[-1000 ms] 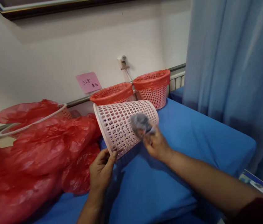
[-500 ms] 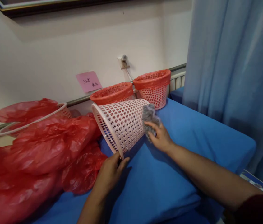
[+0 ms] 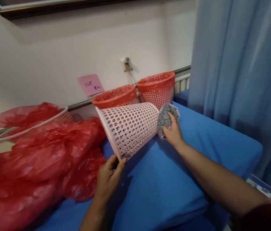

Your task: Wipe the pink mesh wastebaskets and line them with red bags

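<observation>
Though tilted, pink perforated basket [image 3: 131, 128]

1 head view, facing forward, downward

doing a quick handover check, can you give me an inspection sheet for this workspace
Surface: blue cover, lightly creased
Job's things: pale pink basket tipped sideways, base toward the right; grey cloth at its base end, contact unclear
Clutter: red plastic heaped at left; left red-lined basket and right red-lined basket behind
Hands: left hand grips the pale pink basket's rim; right hand holds the grey cloth
Cables: pale cord runs down from a wall socket; lower end hidden
Surroundings: pink note by the wall; blue curtain at right; picture frame above
</observation>
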{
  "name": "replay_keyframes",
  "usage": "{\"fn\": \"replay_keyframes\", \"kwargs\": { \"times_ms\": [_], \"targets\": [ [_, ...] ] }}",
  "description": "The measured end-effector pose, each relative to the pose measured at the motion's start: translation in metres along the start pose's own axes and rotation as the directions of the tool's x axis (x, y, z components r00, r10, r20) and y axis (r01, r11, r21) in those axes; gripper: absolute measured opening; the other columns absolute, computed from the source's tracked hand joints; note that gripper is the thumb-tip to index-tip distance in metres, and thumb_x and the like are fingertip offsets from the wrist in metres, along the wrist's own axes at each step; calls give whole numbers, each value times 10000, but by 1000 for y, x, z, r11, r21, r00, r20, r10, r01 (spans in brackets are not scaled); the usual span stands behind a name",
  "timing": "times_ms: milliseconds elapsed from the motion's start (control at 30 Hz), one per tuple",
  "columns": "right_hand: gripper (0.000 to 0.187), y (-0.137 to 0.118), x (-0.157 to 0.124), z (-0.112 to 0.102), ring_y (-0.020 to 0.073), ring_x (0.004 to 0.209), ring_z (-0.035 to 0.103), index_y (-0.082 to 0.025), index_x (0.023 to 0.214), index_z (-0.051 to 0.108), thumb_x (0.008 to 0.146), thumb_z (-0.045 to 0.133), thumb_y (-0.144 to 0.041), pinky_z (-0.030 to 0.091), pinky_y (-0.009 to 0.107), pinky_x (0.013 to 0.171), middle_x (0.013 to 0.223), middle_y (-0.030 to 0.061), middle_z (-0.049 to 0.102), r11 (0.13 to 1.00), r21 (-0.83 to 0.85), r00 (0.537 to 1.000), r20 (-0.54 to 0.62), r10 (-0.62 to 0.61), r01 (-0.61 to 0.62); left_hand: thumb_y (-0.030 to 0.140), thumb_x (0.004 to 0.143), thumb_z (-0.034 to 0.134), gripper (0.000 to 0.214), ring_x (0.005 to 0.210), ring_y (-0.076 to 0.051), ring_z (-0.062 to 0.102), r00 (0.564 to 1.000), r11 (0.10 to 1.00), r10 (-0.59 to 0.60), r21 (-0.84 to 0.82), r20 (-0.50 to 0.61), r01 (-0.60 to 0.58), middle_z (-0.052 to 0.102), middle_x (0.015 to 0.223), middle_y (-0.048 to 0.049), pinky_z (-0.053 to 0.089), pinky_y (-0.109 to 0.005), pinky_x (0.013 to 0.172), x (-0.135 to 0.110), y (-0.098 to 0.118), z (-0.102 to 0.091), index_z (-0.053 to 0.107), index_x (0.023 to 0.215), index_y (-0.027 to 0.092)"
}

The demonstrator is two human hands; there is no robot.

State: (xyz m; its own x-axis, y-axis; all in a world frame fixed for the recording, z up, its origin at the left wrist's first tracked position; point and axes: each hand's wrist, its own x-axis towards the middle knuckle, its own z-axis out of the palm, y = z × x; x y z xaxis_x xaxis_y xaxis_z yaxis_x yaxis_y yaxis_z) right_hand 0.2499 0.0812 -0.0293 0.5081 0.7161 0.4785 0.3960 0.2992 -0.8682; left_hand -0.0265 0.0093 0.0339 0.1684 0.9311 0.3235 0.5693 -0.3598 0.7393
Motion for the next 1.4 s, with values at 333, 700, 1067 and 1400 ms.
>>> {"fn": "replay_keyframes", "kwargs": {
  "times_ms": [333, 700, 1067, 1400],
  "targets": [
    [536, -59, -90, 9, 298, 1301, 556, -208, 1347, 591, 815, 599, -136, 560, 469, 1025, 1496, 178, 475, 571, 348, 462, 349, -815, 744, 515, 855, 685, 334, 669, -179, 627, 990, 990, -35, -140, -135, 16, 677, 700, -15, 532, -278, 644, -2, -1, -3, 742, 898, 188],
    [704, 19, 13, 3, 289, 1203, 638, -171, 1434, 518, 740, 607, -250, 489, 519, 1096, 1337, 133, 656, 976, 162, 984, -74, 162, -149, 430, 805, 744, 330, 663, -217, 676, 995, 997, -56, 63, 87, 50, 736, 739, -40, 556, -310, 630, 3, -16, -1, 752, 1021, 181],
    [655, -27, -38, 2, 294, 1352, 519, -248, 1489, 455, 853, 599, -183, 452, 529, 1136, 1471, 125, 539, 867, 59, 849, 178, -497, 495, 475, 919, 588, 390, 862, -263, 744, 984, 992, 2, 127, 177, -24, 800, 1024, -94, 585, -352, 772, 2, -3, 4, 737, 1126, 182],
    [602, -35, -55, 13, 272, 1298, 543, -295, 1416, 547, 848, 559, -94, 513, 496, 1085, 1413, 123, 502, 806, 80, 785, 191, -589, 586, 443, 885, 646, 349, 851, -249, 739, 997, 999, -19, -34, 77, 21, 799, 982, -78, 585, -333, 754, 2, -3, 3, 757, 1077, 174]
  ]
}}
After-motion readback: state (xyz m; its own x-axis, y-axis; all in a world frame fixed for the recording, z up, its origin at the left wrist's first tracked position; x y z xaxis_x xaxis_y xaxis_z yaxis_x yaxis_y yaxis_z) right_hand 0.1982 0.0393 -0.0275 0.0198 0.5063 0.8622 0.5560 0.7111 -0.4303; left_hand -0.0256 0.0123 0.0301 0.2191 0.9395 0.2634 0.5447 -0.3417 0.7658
